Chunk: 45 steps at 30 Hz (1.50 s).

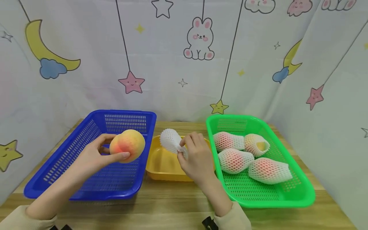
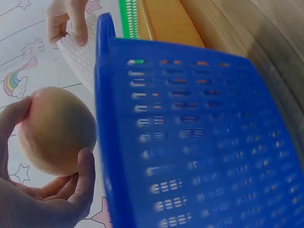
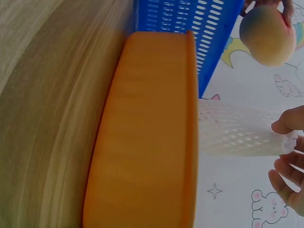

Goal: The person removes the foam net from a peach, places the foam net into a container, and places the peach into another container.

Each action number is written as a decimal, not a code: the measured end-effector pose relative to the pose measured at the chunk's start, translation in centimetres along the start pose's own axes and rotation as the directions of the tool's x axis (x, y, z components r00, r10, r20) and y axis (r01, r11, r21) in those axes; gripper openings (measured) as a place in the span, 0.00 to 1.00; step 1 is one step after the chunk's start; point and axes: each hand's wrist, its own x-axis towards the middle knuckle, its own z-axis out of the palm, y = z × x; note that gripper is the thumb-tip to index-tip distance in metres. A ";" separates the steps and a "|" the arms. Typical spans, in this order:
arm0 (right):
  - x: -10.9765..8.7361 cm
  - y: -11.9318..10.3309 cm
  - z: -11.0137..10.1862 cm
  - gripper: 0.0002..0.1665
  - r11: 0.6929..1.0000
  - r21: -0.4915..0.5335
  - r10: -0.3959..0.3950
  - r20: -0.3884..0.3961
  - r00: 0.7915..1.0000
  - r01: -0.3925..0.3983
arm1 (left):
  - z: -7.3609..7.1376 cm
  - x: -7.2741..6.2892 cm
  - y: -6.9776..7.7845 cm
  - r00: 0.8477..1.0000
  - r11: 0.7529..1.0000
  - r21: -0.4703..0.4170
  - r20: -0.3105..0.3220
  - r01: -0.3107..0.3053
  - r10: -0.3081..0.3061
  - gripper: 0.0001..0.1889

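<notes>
Tray [image 1: 165,163] under foam net [image 1: 169,140] separates blue basket [image 1: 113,182] from green basket [image 1: 253,193].

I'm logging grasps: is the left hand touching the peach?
Touching: the left wrist view shows the left hand gripping the peach from opposite sides.

Both sleeves [image 1: 234,218] are cream, with black fittings [image 1: 210,223] beside them.
</notes>
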 end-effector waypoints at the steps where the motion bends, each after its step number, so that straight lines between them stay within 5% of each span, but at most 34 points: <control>1: 0.0 0.0 0.2 0.12 1.000 -0.014 -0.011 0.012 1.000 0.011 | -0.1 0.2 0.1 1.000 1.000 0.020 0.006 -0.010 0.009 0.36; 11: -0.5 -0.6 2.7 0.17 0.994 0.029 -0.105 0.146 0.984 0.101 | -1.1 1.6 1.3 0.998 0.974 0.218 0.008 -0.062 0.062 0.42; 22: -1.1 -1.1 4.8 0.18 0.994 0.023 -0.109 0.240 0.965 0.107 | -1.8 4.1 2.6 0.984 0.872 0.458 0.044 -0.173 0.172 0.41; 33: -1.4 -1.2 5.7 0.19 0.997 0.006 -0.076 0.294 0.953 0.078 | -2.2 6.7 3.4 0.982 0.790 0.584 0.124 -0.189 0.143 0.34; 45: -1.5 -1.6 6.5 0.19 0.996 -0.001 -0.080 0.338 0.938 0.085 | -0.4 9.1 2.4 0.975 0.747 0.634 0.204 -0.203 0.092 0.32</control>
